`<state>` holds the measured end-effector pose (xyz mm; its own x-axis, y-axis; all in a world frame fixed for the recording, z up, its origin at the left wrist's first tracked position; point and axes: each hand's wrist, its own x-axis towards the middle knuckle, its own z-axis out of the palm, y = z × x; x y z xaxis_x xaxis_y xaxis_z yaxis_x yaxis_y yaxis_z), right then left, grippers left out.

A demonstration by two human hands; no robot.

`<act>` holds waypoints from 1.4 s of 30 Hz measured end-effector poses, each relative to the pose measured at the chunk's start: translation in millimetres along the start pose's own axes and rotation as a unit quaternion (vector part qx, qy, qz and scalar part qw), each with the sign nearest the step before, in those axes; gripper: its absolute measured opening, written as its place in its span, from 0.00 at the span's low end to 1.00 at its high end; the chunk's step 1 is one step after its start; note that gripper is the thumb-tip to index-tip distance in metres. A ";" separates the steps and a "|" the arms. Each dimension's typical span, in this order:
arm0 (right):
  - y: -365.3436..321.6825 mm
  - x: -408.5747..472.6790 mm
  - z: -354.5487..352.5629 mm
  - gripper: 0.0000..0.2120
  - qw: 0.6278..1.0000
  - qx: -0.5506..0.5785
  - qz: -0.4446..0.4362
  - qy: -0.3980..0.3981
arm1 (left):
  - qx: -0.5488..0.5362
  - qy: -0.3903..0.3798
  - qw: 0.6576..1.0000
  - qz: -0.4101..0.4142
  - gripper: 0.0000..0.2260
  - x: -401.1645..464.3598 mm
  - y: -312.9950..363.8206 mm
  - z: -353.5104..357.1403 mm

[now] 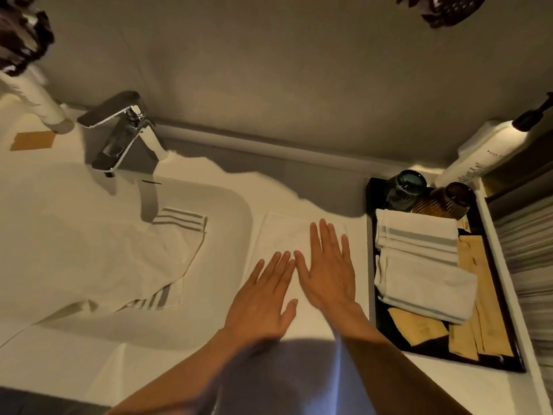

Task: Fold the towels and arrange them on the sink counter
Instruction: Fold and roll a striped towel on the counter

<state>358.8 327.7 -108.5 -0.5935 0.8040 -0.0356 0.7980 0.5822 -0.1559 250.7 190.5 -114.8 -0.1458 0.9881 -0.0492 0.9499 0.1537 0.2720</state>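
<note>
A white folded towel lies flat on the sink counter between the basin and the tray. My left hand and my right hand both rest palm-down on it, fingers spread and flat, side by side and holding nothing. A larger white towel with grey stripes lies unfolded and crumpled in the basin. Two folded striped towels lie in the black tray at the right.
A chrome faucet stands behind the basin. The tray also holds two dark glasses and tan paper packets. A white pump bottle stands at the back right, another white bottle at the back left.
</note>
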 end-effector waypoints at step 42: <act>13.5 -215.4 -4.6 0.49 0.957 0.028 -0.273 -0.096 | 0.109 -0.127 0.984 0.069 0.55 -153.7 38.5 -8.6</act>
<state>497.9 162.9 -98.4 -0.9328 0.3423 -0.1130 0.3602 0.8970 -0.2561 307.3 44.6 -88.5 0.0363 0.9616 -0.2721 0.9965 -0.0143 0.0825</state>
